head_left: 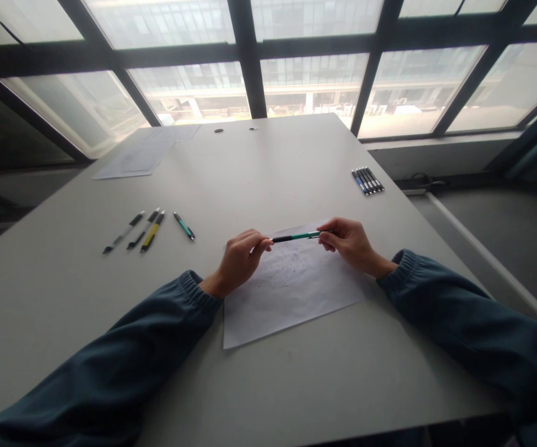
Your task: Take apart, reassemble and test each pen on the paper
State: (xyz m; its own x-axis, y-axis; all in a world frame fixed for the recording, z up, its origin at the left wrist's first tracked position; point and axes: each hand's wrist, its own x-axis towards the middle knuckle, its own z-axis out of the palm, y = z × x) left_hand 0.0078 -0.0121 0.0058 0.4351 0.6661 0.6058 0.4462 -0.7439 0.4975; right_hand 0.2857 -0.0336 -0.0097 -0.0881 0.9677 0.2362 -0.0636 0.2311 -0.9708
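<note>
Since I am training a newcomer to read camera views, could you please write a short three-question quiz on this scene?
1. True or false: the left hand and the right hand both hold the green-and-black pen.
2. What lies on the table beneath that pen: A) a notebook, B) a marked sheet of paper, C) a tray?
3. How many loose pens lie left of the left hand?

Key: 1 true; 2 B; 3 four.

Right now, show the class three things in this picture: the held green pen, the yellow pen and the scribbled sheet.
Held green pen [302, 236]: head view, middle of its green barrel.
Yellow pen [152, 234]: head view, on its yellow barrel.
Scribbled sheet [293, 305]: head view, blank part toward its near edge.
</note>
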